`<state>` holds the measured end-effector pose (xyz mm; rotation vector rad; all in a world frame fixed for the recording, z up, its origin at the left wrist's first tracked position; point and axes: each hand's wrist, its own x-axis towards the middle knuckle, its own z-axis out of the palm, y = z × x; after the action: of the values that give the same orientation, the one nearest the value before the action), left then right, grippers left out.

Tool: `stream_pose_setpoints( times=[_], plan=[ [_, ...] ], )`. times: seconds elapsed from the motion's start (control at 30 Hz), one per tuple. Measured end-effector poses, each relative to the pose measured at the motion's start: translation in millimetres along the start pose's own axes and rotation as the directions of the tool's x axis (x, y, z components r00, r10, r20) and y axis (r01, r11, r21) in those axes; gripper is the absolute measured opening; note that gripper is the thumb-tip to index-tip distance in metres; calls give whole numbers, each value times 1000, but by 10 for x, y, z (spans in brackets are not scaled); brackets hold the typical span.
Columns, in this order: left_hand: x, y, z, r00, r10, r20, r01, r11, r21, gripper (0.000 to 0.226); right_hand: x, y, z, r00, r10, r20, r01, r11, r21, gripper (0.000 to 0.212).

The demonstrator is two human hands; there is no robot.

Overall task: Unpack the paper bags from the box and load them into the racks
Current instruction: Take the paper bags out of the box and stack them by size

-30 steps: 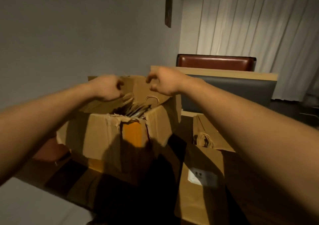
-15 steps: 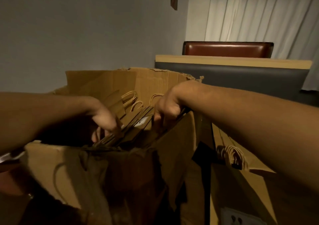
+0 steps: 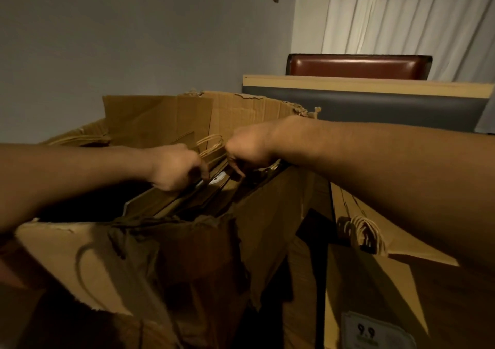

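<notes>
A torn open cardboard box (image 3: 80, 255) fills the lower left, with several flat brown paper bags (image 3: 187, 201) standing on edge inside it. Their twisted paper handles (image 3: 213, 145) stick up between my hands. My left hand (image 3: 176, 167) reaches into the box and its fingers curl round the top edges of the bags. My right hand (image 3: 247, 149) is beside it, fingers curled down onto the same bundle of bags. The fingertips of both hands are partly hidden among the bags.
More flat paper bags (image 3: 375, 281) with handles lie on the dark surface to the right of the box, one with a white label (image 3: 375, 332). Behind stand a grey and wood partition (image 3: 375, 102), a brown chair back (image 3: 359, 66) and white curtains (image 3: 401, 13).
Both hands went from the box's top flaps down into the box and took hold of the bags. The view has moved closer to the box.
</notes>
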<state>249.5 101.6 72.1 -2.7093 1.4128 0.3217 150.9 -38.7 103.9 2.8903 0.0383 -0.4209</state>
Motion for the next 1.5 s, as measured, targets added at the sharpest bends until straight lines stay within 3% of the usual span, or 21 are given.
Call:
stream_pose_setpoints(
  times=[0.1, 0.17, 0.23, 0.33, 0.4, 0.47, 0.5, 0.53, 0.57, 0.6, 0.63, 0.77, 0.87, 0.93, 1.0, 1.1, 1.23, 1.3, 1.37, 1.43, 1.5],
  plan=[
    [-12, 53, -92, 995, 43, -88, -49, 996, -72, 29, 84, 25, -6, 986, -66, -153, 65, 998, -10, 16],
    [-46, 51, -173, 999, 9, -32, -19, 948, -319, 55, 87, 45, -1, 938, -98, -332, 88, 995, -44, 7],
    [-141, 146, -222, 992, 79, 95, -28, 891, -453, 60, 84, 116, 6, 846, -95, -525, 77, 995, -57, 11],
    [-36, 108, -194, 995, 34, 90, -1, 940, -340, 30, 70, 149, 28, 746, -85, -661, 114, 994, 1, 12],
    [36, 100, -171, 999, -50, 21, 53, 969, -241, 27, -7, 160, -13, 689, -93, -719, 196, 979, 61, 11],
    [25, 96, -180, 993, -115, -11, 110, 969, -221, 23, -103, 210, -96, 758, -106, -644, 247, 960, 132, 16],
    [13, 80, -189, 990, -140, -32, 130, 966, -224, 19, -144, 255, -138, 872, -104, -478, 218, 958, 188, 20],
    [17, 68, -193, 985, -162, -56, 145, 963, -229, 17, -156, 288, -157, 979, -65, -193, 110, 966, 233, 25],
    [16, 47, -195, 981, -177, -79, 155, 961, -228, 20, -126, 321, -151, 992, 29, 123, -54, 977, 204, 31],
    [13, 33, -192, 978, -187, -96, 162, 961, -223, 23, -62, 356, -103, 920, 149, 361, -200, 974, 108, 36],
    [13, 26, -187, 976, -191, -103, 165, 963, -214, 24, 18, 392, -45, 846, 246, 474, -279, 960, 1, 38],
    [-12, 70, -141, 983, -175, -58, 162, 969, -186, 21, 237, 436, -31, 825, 370, 428, -376, 924, -73, 29],
    [-9, 75, -156, 987, -153, -56, 139, 971, -197, 25, 176, 426, -221, 812, 377, 446, -449, 891, 64, 76],
    [-3, 45, -159, 988, -140, -63, 126, 975, -184, 29, 184, 371, -254, 789, 311, 530, -358, 934, -15, 100],
    [2, 19, -155, 991, -125, -51, 113, 976, -184, 31, 213, 275, -132, 811, 248, 529, -241, 967, -84, 68],
    [2, -6, -164, 993, -99, -60, 87, 980, -177, 27, 218, 239, 41, 919, 94, 382, -113, 993, 29, 30],
    [-10, -4, -170, 995, -70, -66, 59, 985, -163, 27, 164, 366, -5, 902, 65, 427, -156, 971, 183, 36],
    [-2, -8, -170, 996, -64, -60, 54, 985, -161, 27, 153, 472, -32, 924, 66, 376, -234, 877, 421, 41],
    [9, -18, -171, 996, -66, -64, 54, 985, -162, 28, 199, 548, -30, 924, 119, 364, -303, 807, 506, 44],
    [12, -20, -173, 996, -64, -61, 53, 985, -165, 27, 258, 567, 4, 888, 246, 390, -340, 920, 194, 30],
    [13, -13, -161, 997, -52, -53, 43, 986, -158, 27, 333, 554, 104, 863, 409, 297, -393, 912, -114, 16]
  ],
)
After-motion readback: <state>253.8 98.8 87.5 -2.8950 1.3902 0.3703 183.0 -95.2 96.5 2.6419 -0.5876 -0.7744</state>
